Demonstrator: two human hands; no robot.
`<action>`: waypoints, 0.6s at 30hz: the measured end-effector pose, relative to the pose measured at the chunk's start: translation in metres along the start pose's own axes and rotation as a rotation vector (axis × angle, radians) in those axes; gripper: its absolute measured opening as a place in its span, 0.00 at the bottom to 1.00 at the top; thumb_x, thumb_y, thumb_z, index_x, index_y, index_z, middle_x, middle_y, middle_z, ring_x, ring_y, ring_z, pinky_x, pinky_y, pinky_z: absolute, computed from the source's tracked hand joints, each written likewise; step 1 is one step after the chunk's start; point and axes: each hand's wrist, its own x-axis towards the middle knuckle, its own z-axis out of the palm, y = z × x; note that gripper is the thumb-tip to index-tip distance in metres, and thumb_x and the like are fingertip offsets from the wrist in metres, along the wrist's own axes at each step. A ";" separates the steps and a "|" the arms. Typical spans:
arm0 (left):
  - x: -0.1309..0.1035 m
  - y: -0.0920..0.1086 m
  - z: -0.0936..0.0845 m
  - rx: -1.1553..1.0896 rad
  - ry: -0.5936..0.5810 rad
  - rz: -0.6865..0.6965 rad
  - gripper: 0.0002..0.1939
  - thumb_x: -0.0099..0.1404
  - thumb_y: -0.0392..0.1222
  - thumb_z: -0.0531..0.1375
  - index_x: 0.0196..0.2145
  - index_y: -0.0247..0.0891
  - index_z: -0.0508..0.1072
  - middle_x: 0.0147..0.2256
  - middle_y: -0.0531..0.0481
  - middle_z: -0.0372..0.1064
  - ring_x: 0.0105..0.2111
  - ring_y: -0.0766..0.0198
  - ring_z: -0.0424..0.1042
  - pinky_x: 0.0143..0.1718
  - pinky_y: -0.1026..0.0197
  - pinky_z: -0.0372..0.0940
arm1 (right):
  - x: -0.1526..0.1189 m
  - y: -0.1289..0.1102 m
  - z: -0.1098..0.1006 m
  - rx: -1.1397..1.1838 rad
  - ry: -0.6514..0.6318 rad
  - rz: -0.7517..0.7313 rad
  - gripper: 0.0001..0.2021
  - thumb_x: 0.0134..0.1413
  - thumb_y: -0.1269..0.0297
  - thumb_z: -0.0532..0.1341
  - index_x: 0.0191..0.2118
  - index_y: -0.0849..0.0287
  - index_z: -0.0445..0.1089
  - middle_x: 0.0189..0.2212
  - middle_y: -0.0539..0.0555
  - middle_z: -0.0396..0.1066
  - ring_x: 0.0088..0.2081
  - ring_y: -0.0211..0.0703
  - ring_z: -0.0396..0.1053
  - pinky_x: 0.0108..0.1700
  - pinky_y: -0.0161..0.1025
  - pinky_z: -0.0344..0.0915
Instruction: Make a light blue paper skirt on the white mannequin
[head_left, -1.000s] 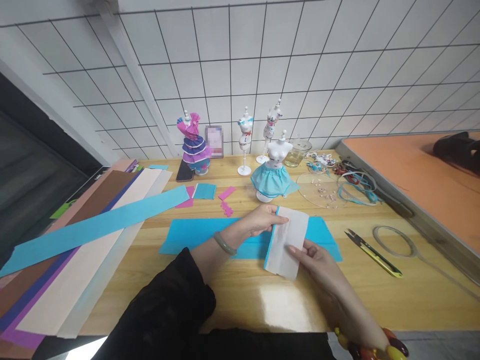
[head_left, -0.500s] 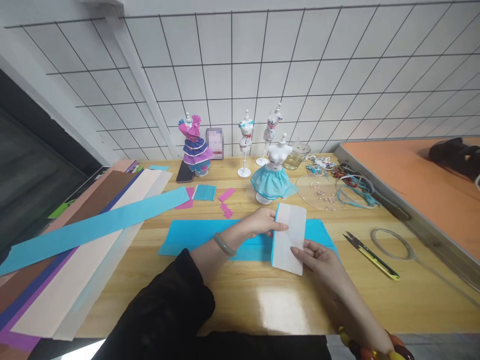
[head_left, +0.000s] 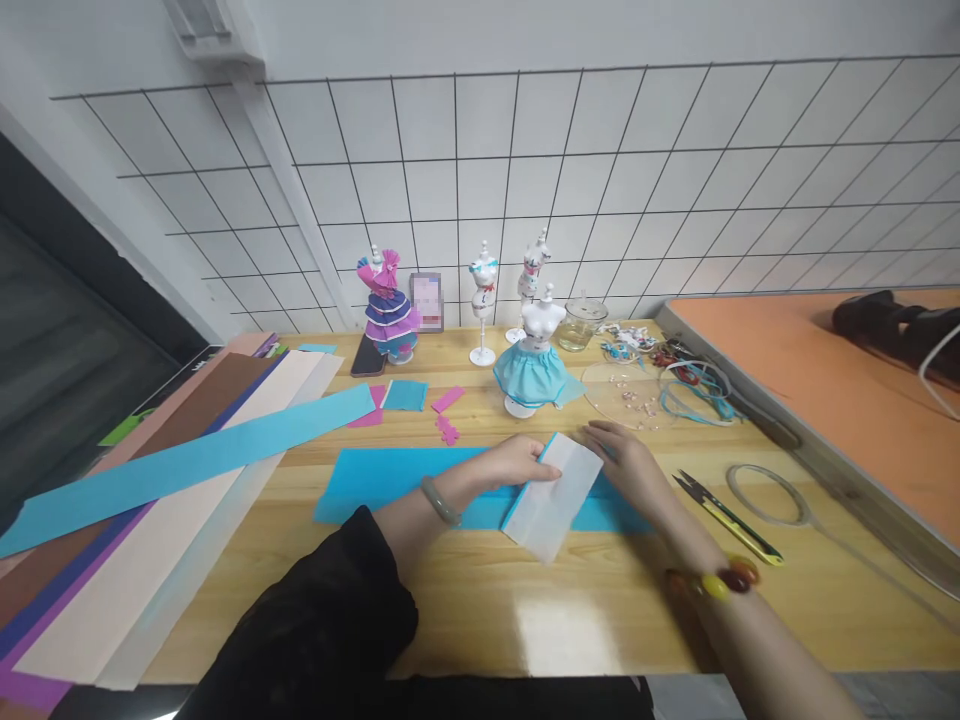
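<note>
On the table, over a blue strip, a white sheet slants lengthwise toward the person's lower left, its left edge pinched by the left hand, the loosely spread right hand just beside its upper right corner.

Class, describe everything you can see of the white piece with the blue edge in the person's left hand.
The white piece is a thin, flat, four-cornered sheet that looks like paper or fabric, longer than wide, with bright blue along one long edge. The left hand pinches that edge near its far end. The piece slants, its near end toward the left, over the blue sheet; contact there is unclear. The right hand is beside its right corner, touching or not.
</note>
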 end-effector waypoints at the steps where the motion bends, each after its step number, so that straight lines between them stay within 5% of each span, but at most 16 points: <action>1: -0.003 -0.001 -0.001 -0.011 0.013 -0.002 0.08 0.54 0.40 0.64 0.32 0.33 0.76 0.32 0.51 0.73 0.30 0.67 0.69 0.30 0.67 0.59 | 0.012 0.002 0.006 -0.022 -0.004 -0.042 0.17 0.58 0.56 0.56 0.44 0.59 0.75 0.52 0.63 0.70 0.55 0.58 0.65 0.57 0.56 0.59; 11: -0.038 -0.014 -0.033 -0.232 0.223 -0.117 0.19 0.49 0.43 0.67 0.39 0.34 0.74 0.37 0.46 0.74 0.35 0.62 0.72 0.32 0.64 0.64 | 0.072 0.009 0.047 -0.055 -0.034 -0.138 0.13 0.62 0.59 0.57 0.50 0.57 0.68 0.51 0.57 0.68 0.46 0.44 0.69 0.48 0.49 0.67; 18: -0.032 -0.024 -0.036 -0.459 0.292 -0.078 0.21 0.50 0.39 0.68 0.42 0.35 0.72 0.40 0.44 0.75 0.38 0.59 0.74 0.39 0.56 0.68 | 0.061 0.014 0.005 0.096 0.250 0.121 0.19 0.60 0.54 0.55 0.47 0.64 0.72 0.47 0.63 0.73 0.50 0.53 0.69 0.52 0.52 0.64</action>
